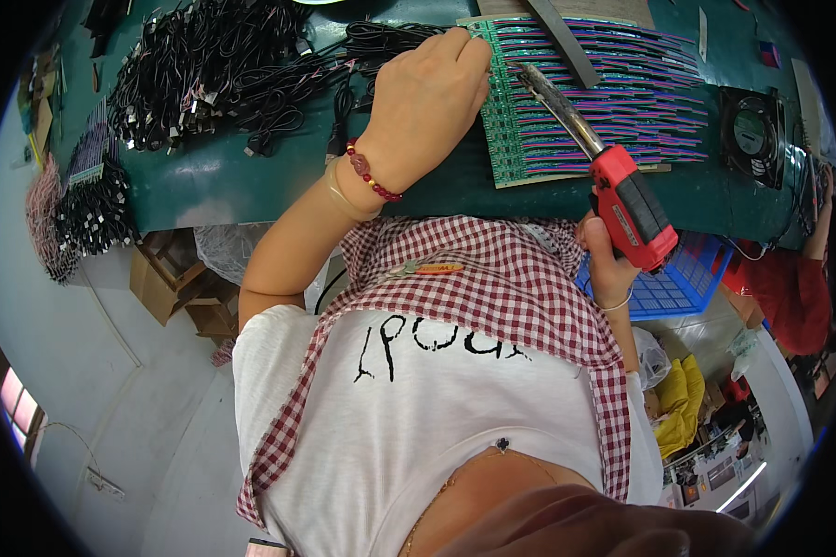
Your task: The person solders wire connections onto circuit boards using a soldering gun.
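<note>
My left hand [429, 93], with a red bead bracelet on the wrist, rests fingers-down on the left edge of a green circuit board panel [613, 102]. The panel is lined with rows of pink and blue wires and lies on a dark green table [204, 186]. My right hand [606, 265] grips the handle of a red soldering gun [632, 206] at the table's front edge. The gun's long metal tip [553, 102] points up and left over the board, close to my left fingers.
Bundles of black cables [204, 65] cover the table's left part, and more hang at the far left [88, 209]. A small black fan [751, 135] sits to the right of the board. A blue crate [687, 278] and cardboard boxes [172, 283] stand below the table. A person in red [794, 283] is at the right edge.
</note>
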Demonstrator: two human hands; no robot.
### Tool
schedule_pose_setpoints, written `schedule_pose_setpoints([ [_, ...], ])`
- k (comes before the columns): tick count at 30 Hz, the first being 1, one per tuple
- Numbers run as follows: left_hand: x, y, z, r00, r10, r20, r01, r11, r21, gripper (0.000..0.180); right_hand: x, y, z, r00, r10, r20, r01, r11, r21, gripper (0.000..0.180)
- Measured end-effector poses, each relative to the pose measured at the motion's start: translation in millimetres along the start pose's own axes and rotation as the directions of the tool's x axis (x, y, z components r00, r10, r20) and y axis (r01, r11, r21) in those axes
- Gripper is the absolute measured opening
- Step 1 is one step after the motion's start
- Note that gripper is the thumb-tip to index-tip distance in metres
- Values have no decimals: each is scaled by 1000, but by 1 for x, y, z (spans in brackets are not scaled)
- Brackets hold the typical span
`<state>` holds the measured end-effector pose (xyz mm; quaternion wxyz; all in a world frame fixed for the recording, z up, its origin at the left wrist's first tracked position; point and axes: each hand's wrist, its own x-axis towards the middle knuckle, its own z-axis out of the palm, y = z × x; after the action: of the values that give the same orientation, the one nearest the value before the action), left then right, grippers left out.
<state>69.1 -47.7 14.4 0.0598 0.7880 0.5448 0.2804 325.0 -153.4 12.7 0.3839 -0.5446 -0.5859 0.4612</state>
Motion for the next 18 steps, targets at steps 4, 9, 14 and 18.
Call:
schedule_pose_setpoints([
  [4, 1, 0, -2, 1000, -3, 17, 3, 1000, 9, 12, -1, 0, 0, 1000, 9, -15, -9, 1000, -15, 33],
  [9, 2, -2, -6, 999, -11, 46, 13, 999, -47, 10, -4, 2, -3, 1000, 17, 2, -17, 999, -36, 32],
  [14, 5, -2, -9, 996, -11, 91, 15, 999, -46, 9, -6, 3, -4, 999, 36, 5, -36, 999, -28, 28],
  [18, 5, -1, -8, 994, -22, 105, 24, 999, -22, 8, -6, 1, -2, 1000, 18, 1, -17, 999, -38, 24],
])
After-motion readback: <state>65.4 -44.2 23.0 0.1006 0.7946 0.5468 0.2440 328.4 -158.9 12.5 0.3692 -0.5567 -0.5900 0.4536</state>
